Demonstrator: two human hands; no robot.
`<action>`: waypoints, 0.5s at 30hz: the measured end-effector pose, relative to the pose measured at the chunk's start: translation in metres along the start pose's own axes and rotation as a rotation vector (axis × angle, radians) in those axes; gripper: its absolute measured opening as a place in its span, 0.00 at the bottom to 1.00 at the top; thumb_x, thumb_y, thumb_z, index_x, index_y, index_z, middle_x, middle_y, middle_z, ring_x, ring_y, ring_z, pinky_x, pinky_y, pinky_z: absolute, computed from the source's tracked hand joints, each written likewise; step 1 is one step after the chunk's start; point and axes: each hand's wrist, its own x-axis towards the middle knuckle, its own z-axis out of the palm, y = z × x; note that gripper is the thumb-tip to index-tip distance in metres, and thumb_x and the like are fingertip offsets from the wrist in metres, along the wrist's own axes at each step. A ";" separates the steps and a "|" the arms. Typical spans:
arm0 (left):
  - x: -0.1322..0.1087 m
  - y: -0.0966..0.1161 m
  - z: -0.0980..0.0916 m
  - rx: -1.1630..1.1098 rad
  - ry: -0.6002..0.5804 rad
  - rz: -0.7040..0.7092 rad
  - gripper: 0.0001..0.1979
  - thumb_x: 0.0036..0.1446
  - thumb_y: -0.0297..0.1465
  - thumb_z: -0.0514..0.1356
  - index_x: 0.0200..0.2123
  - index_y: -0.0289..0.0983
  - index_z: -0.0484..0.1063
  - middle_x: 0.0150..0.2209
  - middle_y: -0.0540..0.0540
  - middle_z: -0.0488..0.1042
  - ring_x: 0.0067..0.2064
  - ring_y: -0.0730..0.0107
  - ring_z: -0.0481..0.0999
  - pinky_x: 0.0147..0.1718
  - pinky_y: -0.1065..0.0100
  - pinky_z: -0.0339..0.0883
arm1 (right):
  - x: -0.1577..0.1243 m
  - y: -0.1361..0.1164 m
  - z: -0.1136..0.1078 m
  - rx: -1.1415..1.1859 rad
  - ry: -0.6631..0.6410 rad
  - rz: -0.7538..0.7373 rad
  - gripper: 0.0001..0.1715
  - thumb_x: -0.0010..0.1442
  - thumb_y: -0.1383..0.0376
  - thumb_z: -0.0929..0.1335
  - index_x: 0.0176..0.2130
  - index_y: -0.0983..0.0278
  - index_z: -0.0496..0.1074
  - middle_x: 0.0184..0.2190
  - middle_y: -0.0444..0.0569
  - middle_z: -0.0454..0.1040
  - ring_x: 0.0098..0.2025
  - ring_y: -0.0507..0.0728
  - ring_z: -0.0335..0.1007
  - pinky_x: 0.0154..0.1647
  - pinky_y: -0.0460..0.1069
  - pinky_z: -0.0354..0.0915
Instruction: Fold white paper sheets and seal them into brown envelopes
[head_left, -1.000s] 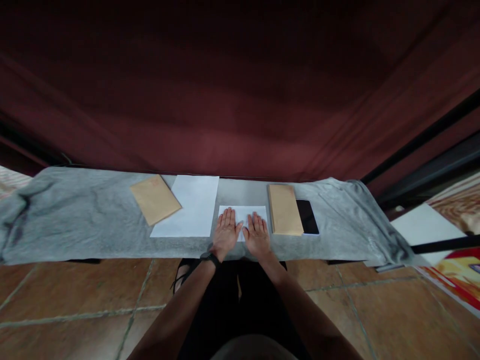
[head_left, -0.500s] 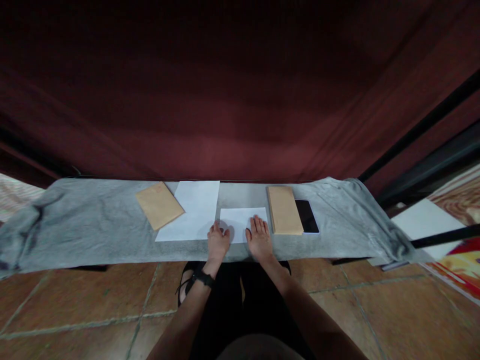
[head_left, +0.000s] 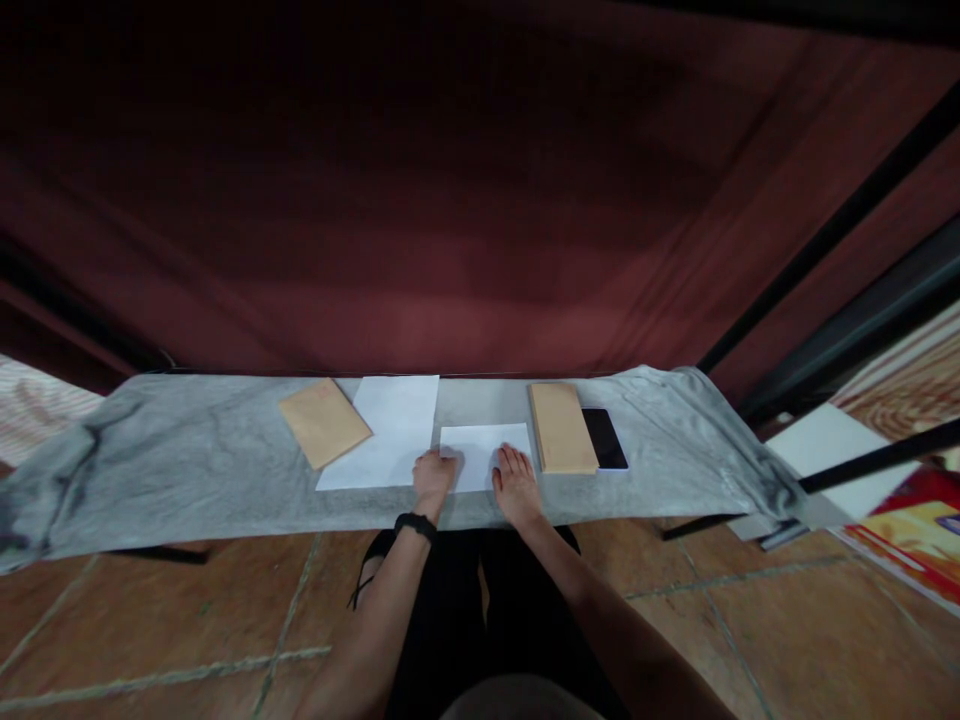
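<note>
A small white sheet of paper [head_left: 474, 452], about half the size of the other one, lies on the grey cloth in front of me. At its left edge, my left hand [head_left: 433, 476] is closed, fingers curled in and thumb over the paper's edge. My right hand [head_left: 517, 482] rests flat on the right part of the same paper, its fingers stretched out. Left of them is a larger white sheet [head_left: 397, 430], partly covered by a tilted brown envelope [head_left: 324, 422]. A stack of brown envelopes [head_left: 564, 428] lies just right of my right hand.
A dark phone [head_left: 606, 440] lies against the right side of the envelope stack. Grey cloth [head_left: 195, 460] covers the narrow table, with a dark red panel [head_left: 465, 300] behind it. White boards and a colourful printed box [head_left: 915, 530] stand at the right, beyond a black bar.
My left hand's fingers have curled in more at the paper's left edge. My right hand stays flat on the paper. The whole view has shifted slightly.
</note>
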 end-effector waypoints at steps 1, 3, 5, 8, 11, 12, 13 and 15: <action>0.001 0.000 -0.001 -0.022 -0.005 0.000 0.13 0.46 0.29 0.63 0.37 0.33 0.79 0.37 0.34 0.81 0.46 0.45 0.81 0.42 0.59 0.70 | -0.001 0.000 0.000 0.004 0.004 -0.001 0.27 0.70 0.66 0.59 0.65 0.72 0.64 0.66 0.59 0.64 0.69 0.61 0.56 0.70 0.59 0.52; 0.000 0.000 -0.003 -0.077 -0.007 0.021 0.10 0.47 0.30 0.63 0.35 0.35 0.79 0.31 0.39 0.81 0.40 0.50 0.82 0.36 0.63 0.71 | -0.002 0.001 0.001 0.012 0.010 -0.004 0.27 0.70 0.66 0.59 0.65 0.71 0.64 0.66 0.59 0.65 0.69 0.61 0.56 0.70 0.60 0.52; -0.004 -0.001 -0.004 -0.137 0.005 0.066 0.08 0.47 0.29 0.62 0.33 0.37 0.78 0.26 0.44 0.79 0.35 0.56 0.81 0.32 0.66 0.69 | -0.003 0.001 0.002 0.017 0.010 -0.007 0.27 0.70 0.66 0.60 0.65 0.71 0.64 0.66 0.60 0.65 0.69 0.61 0.57 0.70 0.60 0.52; -0.014 0.001 -0.006 -0.212 0.040 0.142 0.04 0.49 0.28 0.60 0.28 0.37 0.75 0.21 0.48 0.74 0.30 0.61 0.78 0.28 0.69 0.66 | -0.003 0.004 0.001 0.035 0.019 -0.020 0.27 0.69 0.67 0.61 0.65 0.70 0.65 0.66 0.59 0.65 0.68 0.61 0.58 0.70 0.59 0.53; -0.021 0.010 -0.017 -0.267 0.102 0.223 0.05 0.53 0.29 0.58 0.27 0.37 0.73 0.20 0.51 0.70 0.26 0.65 0.74 0.27 0.70 0.65 | -0.002 0.009 -0.001 0.123 0.059 -0.019 0.28 0.69 0.68 0.60 0.66 0.67 0.63 0.65 0.56 0.66 0.68 0.59 0.59 0.69 0.59 0.57; -0.023 0.014 -0.023 -0.281 0.129 0.251 0.06 0.55 0.30 0.57 0.29 0.37 0.72 0.21 0.51 0.70 0.27 0.66 0.74 0.28 0.70 0.65 | -0.002 0.011 -0.001 0.171 0.081 -0.002 0.29 0.69 0.67 0.59 0.67 0.65 0.62 0.65 0.55 0.66 0.68 0.58 0.60 0.68 0.58 0.58; -0.025 0.019 -0.031 -0.296 0.157 0.280 0.07 0.58 0.32 0.56 0.31 0.37 0.72 0.23 0.51 0.71 0.28 0.66 0.74 0.30 0.70 0.66 | -0.002 0.014 -0.002 0.224 0.104 0.022 0.30 0.68 0.67 0.59 0.67 0.65 0.61 0.65 0.55 0.66 0.68 0.58 0.60 0.68 0.58 0.60; -0.030 0.028 -0.049 -0.314 0.229 0.351 0.10 0.63 0.35 0.54 0.37 0.38 0.72 0.30 0.49 0.74 0.34 0.65 0.75 0.36 0.68 0.68 | -0.004 0.019 -0.001 0.333 0.148 0.081 0.31 0.68 0.67 0.58 0.68 0.65 0.59 0.65 0.56 0.66 0.67 0.58 0.61 0.67 0.58 0.61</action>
